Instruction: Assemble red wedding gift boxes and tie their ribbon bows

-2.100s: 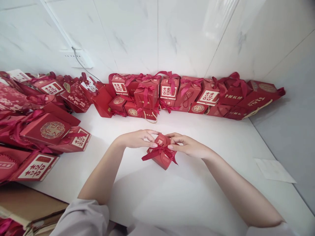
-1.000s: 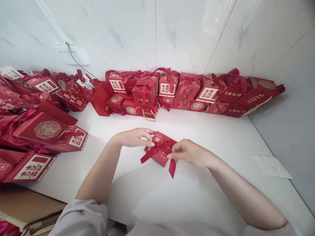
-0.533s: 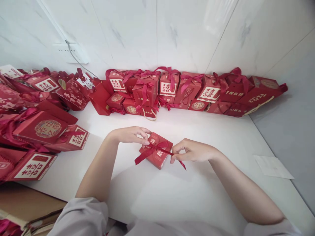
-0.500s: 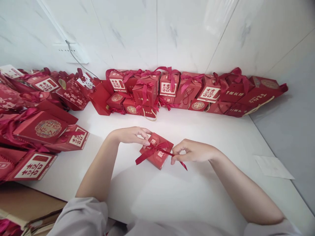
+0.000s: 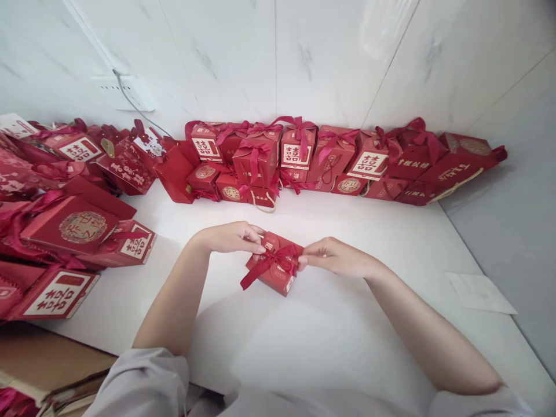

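Red box (image 5: pixel 282 281) (ribbon-tied) between hands (image 5: pixel 237 237).

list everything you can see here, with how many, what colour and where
small box: one, red, between the hands
ribbon: one, dark red, on the small box
row of boxes: over ten, red, stacked along the wall
left pile: many boxes, overlapping, red
socket panel: one, white, on wall, left
cable: one, grey, by the socket panel
flat sheet: one, white, table's right side
cardboard: count unclear, brown, lower left
table: one, white, under the boxes
wall: white tiles, behind
left hand, right hand: one each, at the small box
sleeves: two, grey, bottom edge
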Available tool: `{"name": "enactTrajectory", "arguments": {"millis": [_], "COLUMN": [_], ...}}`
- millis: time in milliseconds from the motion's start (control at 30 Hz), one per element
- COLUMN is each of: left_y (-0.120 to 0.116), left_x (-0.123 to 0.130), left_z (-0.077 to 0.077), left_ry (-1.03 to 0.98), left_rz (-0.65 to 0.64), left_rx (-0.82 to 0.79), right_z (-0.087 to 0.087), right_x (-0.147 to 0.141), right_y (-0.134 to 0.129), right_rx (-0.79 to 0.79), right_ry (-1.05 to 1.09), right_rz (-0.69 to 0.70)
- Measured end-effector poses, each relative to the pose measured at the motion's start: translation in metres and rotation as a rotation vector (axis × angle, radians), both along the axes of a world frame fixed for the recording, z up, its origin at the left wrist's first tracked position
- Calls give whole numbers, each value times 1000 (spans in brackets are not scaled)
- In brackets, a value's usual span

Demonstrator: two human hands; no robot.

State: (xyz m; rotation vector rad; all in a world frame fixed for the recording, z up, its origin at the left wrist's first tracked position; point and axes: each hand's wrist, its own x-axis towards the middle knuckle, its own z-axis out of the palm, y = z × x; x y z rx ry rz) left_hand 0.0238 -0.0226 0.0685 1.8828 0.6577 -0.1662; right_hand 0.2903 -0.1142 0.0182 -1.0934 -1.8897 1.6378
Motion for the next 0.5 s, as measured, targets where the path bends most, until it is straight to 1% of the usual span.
{"name": "enactTrajectory", "arguments": {"millis": [67, 133, 167, 233, 333, 500], "left_y": [-1, -2, -3, -5, -6, -6], "left_x": [-1, -2, -3, -5, -7, -8], "left_z": [1, 2, 2, 3, 3, 3], "left_ry": [-4, -1, 4, 25, 62, 98], "left_rz": [90, 168, 186, 185, 143, 129], "left_rx": [-46, -71, -66, -31, 48, 118], "right_z": [-8, -15, -18, -21, -16, -5], "right_x": [-7, -12, -14, -15, -16, -24], "right_y": [1, 2, 2, 2, -1, -11], "right_rx": [42, 72, 83, 108, 144, 229], "right_ry": [109, 160, 156, 107, 31, -4], "right_rz": [-166, -260, -269, -243, -205, -304]}}
